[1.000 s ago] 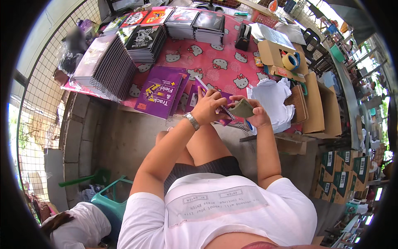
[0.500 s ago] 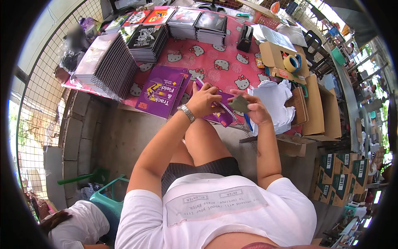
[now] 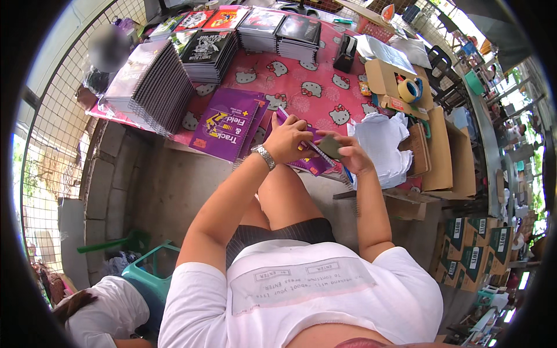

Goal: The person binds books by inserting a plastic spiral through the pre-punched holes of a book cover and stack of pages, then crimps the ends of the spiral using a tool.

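My left hand (image 3: 288, 140), a watch on its wrist, is closed around a purple spiral notebook (image 3: 314, 165), which it holds tilted near the table's front edge. Between the fingers of my right hand (image 3: 357, 156) is a small, flat grey-green piece (image 3: 329, 146); its material is not clear. That piece lies at the notebook's white spiral edge, though whether it touches cannot be made out. Just left of my hands, another purple notebook (image 3: 223, 124) rests on the table, overlapping one more beneath it.
Tall stacks of spiral notebooks (image 3: 152, 87) line the table's left and back. A black tape dispenser (image 3: 346, 53) stands behind my hands. To the right are crumpled white paper (image 3: 380, 145), an open cardboard box (image 3: 447, 153) and a tape roll (image 3: 409, 90). A person (image 3: 104, 310) sits at lower left.
My right hand has shifted slightly left, bringing the grey-green piece from above the notebook's end to its spiral edge. My left hand keeps its hold on the notebook.
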A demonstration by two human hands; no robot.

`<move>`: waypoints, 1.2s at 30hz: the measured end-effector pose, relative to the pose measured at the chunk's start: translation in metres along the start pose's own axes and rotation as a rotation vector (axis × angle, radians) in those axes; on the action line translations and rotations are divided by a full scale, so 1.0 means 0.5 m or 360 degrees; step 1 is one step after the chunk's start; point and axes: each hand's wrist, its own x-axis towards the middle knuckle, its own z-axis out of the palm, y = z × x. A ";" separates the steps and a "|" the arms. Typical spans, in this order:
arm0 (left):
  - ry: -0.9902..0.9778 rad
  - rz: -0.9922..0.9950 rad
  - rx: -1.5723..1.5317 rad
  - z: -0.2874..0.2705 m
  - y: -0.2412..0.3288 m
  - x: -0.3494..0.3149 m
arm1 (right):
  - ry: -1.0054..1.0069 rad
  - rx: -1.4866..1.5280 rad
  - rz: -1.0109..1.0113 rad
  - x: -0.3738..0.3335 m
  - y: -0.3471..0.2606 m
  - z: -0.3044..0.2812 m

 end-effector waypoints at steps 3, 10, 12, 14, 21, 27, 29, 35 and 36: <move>0.0014 -0.0021 -0.0003 -0.004 0.009 0.001 | 0.0144 -0.0219 0.0057 -0.008 0.008 -0.016; 0.0091 -0.0006 0.0081 -0.005 0.012 -0.009 | 0.0100 -0.0018 0.0190 -0.008 0.027 -0.013; 0.0094 0.0029 0.0075 -0.002 0.018 -0.017 | 0.0085 0.0134 0.0253 -0.012 0.030 0.001; 0.0191 0.0031 0.0059 -0.002 0.016 -0.017 | 0.0173 -0.0215 0.0305 -0.004 0.022 0.008; 0.0246 -0.0014 0.0083 -0.010 0.010 -0.047 | -0.0131 -0.0163 0.0005 0.016 -0.006 0.030; 0.0229 0.0013 0.0035 -0.026 -0.004 -0.070 | -0.0154 -0.0351 0.0226 0.037 -0.013 0.052; 0.0217 0.0031 0.0013 -0.030 -0.005 -0.077 | -0.0272 -0.0179 0.0097 0.031 -0.014 0.063; 0.0189 0.0022 0.0011 -0.034 -0.013 -0.083 | -0.0296 -0.0749 0.0208 0.052 -0.022 0.059; 0.0178 0.0010 0.0039 -0.033 -0.017 -0.084 | -0.0406 -0.0501 0.0070 0.054 -0.023 0.058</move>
